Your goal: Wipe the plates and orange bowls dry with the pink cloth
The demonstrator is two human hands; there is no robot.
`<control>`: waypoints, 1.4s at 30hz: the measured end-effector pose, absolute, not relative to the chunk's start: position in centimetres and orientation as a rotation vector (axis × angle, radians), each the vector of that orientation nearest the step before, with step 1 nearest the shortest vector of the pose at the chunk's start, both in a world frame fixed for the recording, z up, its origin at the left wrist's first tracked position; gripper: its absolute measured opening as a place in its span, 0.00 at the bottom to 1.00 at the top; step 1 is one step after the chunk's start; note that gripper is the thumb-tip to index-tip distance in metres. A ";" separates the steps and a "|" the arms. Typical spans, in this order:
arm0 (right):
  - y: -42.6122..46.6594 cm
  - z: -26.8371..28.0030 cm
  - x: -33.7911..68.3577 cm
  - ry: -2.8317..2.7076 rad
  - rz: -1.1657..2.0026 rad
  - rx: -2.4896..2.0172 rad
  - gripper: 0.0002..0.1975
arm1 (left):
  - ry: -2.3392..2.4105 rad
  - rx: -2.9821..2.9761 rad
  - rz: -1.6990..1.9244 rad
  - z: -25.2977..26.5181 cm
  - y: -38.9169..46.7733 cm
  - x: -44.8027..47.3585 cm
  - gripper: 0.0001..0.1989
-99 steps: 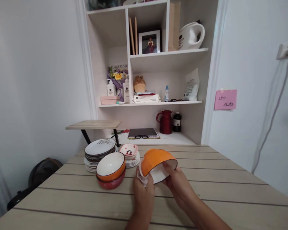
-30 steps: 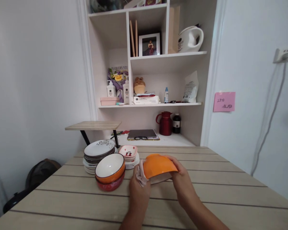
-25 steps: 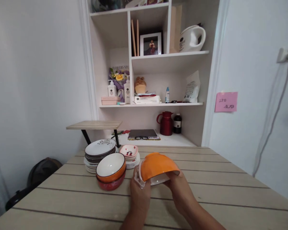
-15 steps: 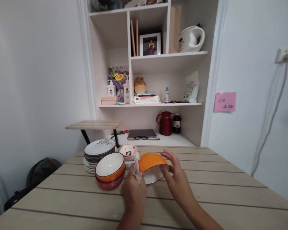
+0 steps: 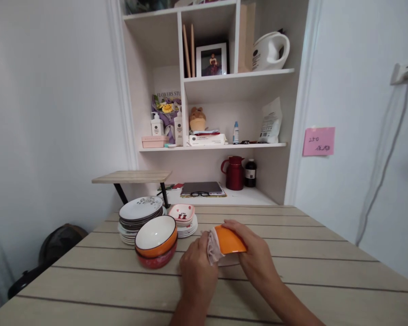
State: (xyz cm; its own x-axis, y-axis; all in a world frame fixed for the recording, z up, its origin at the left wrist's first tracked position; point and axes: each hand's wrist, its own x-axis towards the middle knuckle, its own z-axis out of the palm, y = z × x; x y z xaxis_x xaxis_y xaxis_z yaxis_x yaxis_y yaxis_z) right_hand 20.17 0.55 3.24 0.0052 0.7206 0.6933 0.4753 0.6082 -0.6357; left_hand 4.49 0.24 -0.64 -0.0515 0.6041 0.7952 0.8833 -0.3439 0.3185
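Observation:
An orange bowl (image 5: pixel 231 240) is held tilted on its side above the table, its orange outside facing up. My right hand (image 5: pixel 256 253) grips it from the right, fingers over the far side. Closed round a crumpled pale cloth (image 5: pixel 215 248), my left hand (image 5: pixel 200 265) presses it against the bowl's left edge. To the left, another orange bowl (image 5: pixel 157 235) with a white inside sits upright in a red bowl (image 5: pixel 158 259). Behind them stand a stack of plates (image 5: pixel 141 209) and small square dishes (image 5: pixel 182 213) on white plates (image 5: pixel 187 230).
A small wooden riser (image 5: pixel 132 177) stands at the table's back left. Behind the slatted table (image 5: pixel 309 271), a shelf unit holds a red jug (image 5: pixel 234 174), a dark bottle (image 5: pixel 250 173) and a laptop (image 5: pixel 203 189). A dark bag (image 5: pixel 61 242) is beyond the left edge.
The orange bowl has been turned and lowered slightly to the right, hiding its white inside. My right hand has wrapped further round it, and the cloth has moved right with my left hand.

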 end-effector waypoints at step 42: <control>1.1 4.0 20.7 -1.444 0.590 -0.995 0.23 | -1.693 -1.814 -1.853 -0.6 0.5 4.3 0.23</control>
